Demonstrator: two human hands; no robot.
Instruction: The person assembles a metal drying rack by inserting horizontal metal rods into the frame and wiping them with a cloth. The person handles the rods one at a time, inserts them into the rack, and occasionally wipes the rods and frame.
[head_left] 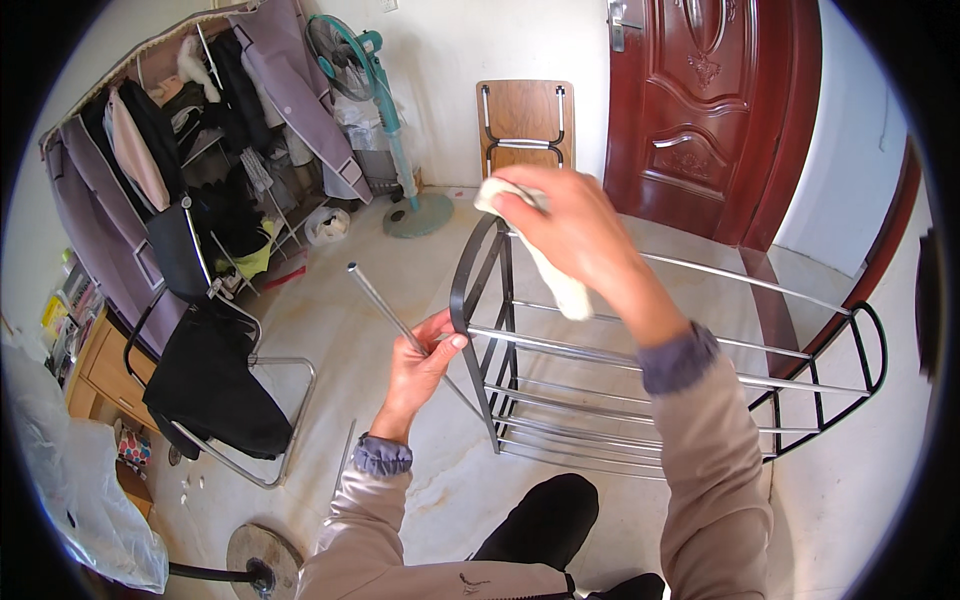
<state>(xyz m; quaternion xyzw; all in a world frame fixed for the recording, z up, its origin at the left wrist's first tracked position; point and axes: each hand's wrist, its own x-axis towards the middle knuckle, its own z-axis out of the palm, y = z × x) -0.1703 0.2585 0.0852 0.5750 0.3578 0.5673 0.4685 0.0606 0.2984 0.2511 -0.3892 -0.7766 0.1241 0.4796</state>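
Observation:
A shoe rack (pixel 590 345) with black end frames and several thin metal bars stands in front of me. My left hand (pixel 418 368) is closed around a slim metal rod (pixel 378 298) that slants past the rack's left end frame. The thumb and fingertips of that hand are at the frame's edge. Above the top of the same frame, my right hand (pixel 575 220) grips a whitish cloth (pixel 562 285), one end of which hangs down over the bars. Whether the cloth touches the frame, I cannot tell.
On the left are a chair (pixel 225 370) with black fabric on it and a round-based stand (pixel 262 560). Another thin rod (pixel 345 455) lies near my left forearm. Farther back are a clothes wardrobe (pixel 200 110), a green fan (pixel 385 120), a folded wooden chair (pixel 525 115) and a red door (pixel 700 120).

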